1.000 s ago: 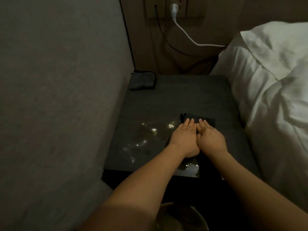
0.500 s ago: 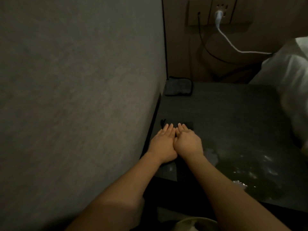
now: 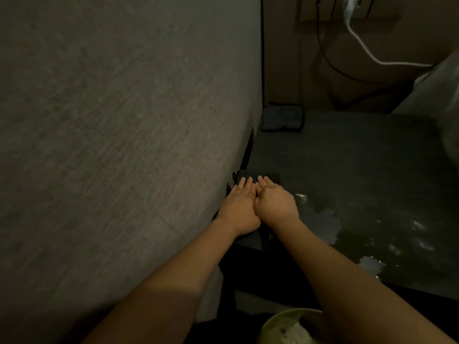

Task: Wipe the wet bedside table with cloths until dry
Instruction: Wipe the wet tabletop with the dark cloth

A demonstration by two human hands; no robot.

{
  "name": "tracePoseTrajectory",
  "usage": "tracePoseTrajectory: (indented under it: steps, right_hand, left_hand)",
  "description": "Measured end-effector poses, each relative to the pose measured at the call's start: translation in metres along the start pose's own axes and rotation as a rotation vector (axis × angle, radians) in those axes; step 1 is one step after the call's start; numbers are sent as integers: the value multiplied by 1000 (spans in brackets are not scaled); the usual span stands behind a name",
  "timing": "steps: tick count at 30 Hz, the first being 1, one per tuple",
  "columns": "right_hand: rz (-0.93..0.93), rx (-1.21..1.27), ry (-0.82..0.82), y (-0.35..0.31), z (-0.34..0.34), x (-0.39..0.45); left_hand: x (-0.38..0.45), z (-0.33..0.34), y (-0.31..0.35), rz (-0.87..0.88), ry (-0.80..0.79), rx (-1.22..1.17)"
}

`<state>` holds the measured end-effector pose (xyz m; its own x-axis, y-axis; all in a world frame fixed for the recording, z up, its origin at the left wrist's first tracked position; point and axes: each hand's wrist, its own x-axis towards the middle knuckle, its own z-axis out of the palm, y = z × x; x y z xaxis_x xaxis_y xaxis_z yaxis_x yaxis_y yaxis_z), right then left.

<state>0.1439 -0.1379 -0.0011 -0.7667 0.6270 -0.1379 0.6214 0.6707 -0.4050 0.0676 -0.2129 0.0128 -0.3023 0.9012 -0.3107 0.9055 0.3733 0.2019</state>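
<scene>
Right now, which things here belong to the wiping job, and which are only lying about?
For the job:
left hand
right hand
dark cloth under both hands
bedside table
water puddle
blue cloth at the back corner

Only lying about:
white cable
black cable
bedding

A single head-worn view looked forward and down from above the person's forearms, close over the near left corner of the table (image 3: 347, 157). It faced the back wall with the socket (image 3: 347, 8), while the side wall (image 3: 111, 145) filled the left half. Only a sliver of bedding (image 3: 444, 95) showed at the right edge.
</scene>
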Motion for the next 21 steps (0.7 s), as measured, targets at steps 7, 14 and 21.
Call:
tracePoseTrajectory:
  steps: [7, 14, 21]
  right_hand:
    - [58, -14, 5, 52, -20, -34]
    - [197, -55, 79, 141, -53, -83]
    - [357, -40, 152, 212, -84, -118]
  left_hand:
    - [5, 8, 60, 56, -39, -6]
    - [30, 23, 160, 213, -63, 40]
    - [51, 29, 242, 323, -90, 59]
